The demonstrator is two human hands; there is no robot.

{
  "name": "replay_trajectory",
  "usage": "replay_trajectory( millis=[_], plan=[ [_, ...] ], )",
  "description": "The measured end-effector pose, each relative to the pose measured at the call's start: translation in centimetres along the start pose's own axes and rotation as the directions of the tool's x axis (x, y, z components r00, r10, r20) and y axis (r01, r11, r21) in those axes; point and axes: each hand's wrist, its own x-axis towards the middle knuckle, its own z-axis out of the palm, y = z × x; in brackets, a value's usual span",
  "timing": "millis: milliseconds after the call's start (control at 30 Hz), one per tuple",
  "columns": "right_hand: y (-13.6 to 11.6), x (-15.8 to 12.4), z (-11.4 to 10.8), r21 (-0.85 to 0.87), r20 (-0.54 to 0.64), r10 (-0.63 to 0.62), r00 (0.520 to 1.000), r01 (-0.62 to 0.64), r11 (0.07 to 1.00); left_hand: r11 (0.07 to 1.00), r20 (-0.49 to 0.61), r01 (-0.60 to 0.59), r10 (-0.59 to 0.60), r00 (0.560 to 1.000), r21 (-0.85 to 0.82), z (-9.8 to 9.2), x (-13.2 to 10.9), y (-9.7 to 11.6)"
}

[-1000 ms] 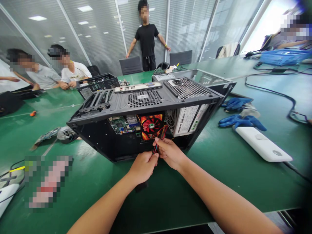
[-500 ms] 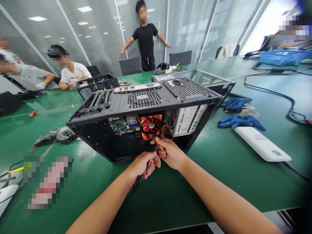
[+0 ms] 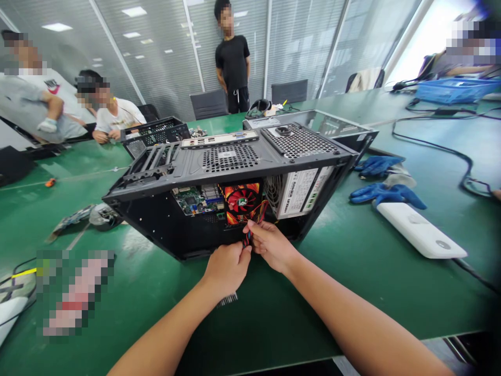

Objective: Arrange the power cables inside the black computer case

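A black computer case (image 3: 188, 180) lies in front of me with its side open. Inside show a motherboard (image 3: 191, 201), a red-and-orange cooling fan (image 3: 241, 201) and a labelled power supply (image 3: 301, 196). A bundle of coloured cables (image 3: 247, 238) runs out from beside the fan into my hands. My left hand (image 3: 226, 266) is closed around the bundle, and a dark connector end pokes out below it. Just above and to the right, my right hand (image 3: 272, 245) pinches the same bundle. The two hands almost touch at the case's lower edge.
Blue gloves (image 3: 387, 196) and a white power strip (image 3: 420, 230) lie to the right on the green table (image 3: 297, 334). A heatsink-like metal part (image 3: 104, 216) is at the left. Another case (image 3: 156, 131) stands behind. Several people are around the table.
My left hand has turned over and closed more fully round the cables, hiding most of their lower part. The right hand stays nearly in place. The standing person has lowered their arms.
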Motion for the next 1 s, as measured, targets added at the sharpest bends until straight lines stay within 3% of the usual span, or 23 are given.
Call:
replay_trajectory(
  millis=[67,167,300,367,433,567,633,700,800,900,1000],
  plan=[
    [-0.1,0.0,0.0,0.002,0.011,0.005,1.0,-0.005,1.0,0.978,0.128,0.062,-0.037,0.991,-0.201,-0.1,0.1,0.0],
    [-0.2,-0.1,-0.1,0.024,0.035,0.017,0.999,-0.018,1.0,0.842,0.344,0.216,-0.039,0.938,-0.495,-0.2,0.5,-0.3],
    [-0.3,-0.1,-0.1,0.035,0.047,0.007,0.999,-0.009,0.999,0.696,0.434,0.262,0.079,0.897,-0.668,-0.1,1.1,-1.0],
    [-0.3,-0.1,-0.1,0.028,0.045,0.001,0.999,-0.002,1.0,0.725,0.434,0.253,0.07,0.898,-0.64,-0.1,1.1,-1.0],
    [-0.4,-0.2,0.1,0.016,0.035,0.0,0.999,-0.001,1.0,0.815,0.386,0.221,0.003,0.922,-0.535,-0.2,0.8,-0.8],
    [-0.3,-0.2,0.2,-0.011,0.004,0.004,1.0,-0.004,1.0,0.989,0.115,0.045,-0.029,0.993,-0.142,-0.2,0.1,0.0],
    [-0.2,-0.2,0.2,-0.012,-0.013,-0.002,1.0,0.002,1.0,0.999,0.004,-0.013,0.013,1.0,0.04,-0.2,-0.1,0.1],
    [-0.1,-0.2,0.2,-0.012,-0.019,-0.008,1.0,0.008,1.0,1.0,-0.001,-0.015,0.015,1.0,0.02,-0.1,-0.1,0.2],
    [-0.2,-0.2,0.1,-0.005,-0.005,-0.01,1.0,0.01,1.0,0.94,0.213,0.13,-0.063,0.975,-0.316,-0.2,0.3,-0.1],
    [-0.3,-0.1,0.1,0.013,0.016,-0.005,1.0,0.005,1.0,0.774,0.442,0.294,-0.02,0.897,-0.561,-0.2,1.0,-0.8],
    [-0.3,-0.1,0.0,0.015,0.024,-0.008,1.0,0.007,1.0,0.634,0.494,0.331,0.094,0.864,-0.699,-0.1,1.4,-1.4]
  ],
)
